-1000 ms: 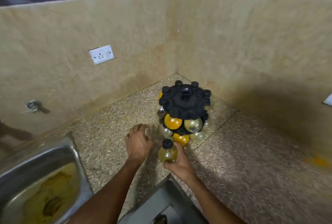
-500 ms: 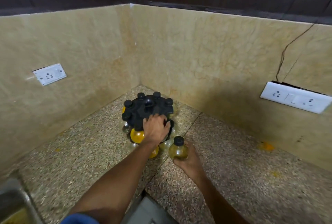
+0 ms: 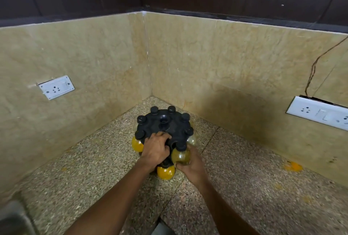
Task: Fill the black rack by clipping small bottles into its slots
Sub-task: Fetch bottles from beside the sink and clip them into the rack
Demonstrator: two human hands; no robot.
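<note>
A round black rack stands in the counter's corner, with several black-capped small bottles clipped around its top rim. More round bottles hang lower down, among them an orange one on the left and another orange one at the front. My left hand grips the rack's near edge from above. My right hand holds a yellowish bottle with a black cap. Its neck is pressed against the rack's front rim slot, just right of my left hand.
Speckled granite counter meets beige stone walls on the left and behind. A white socket plate is on the left wall, and a wider switch plate on the right wall. The steel sink edge shows at the bottom left.
My right hand has lifted the yellowish bottle from beside the rack up against the front rim. My left hand went from the counter onto the rack's edge and stays there.
</note>
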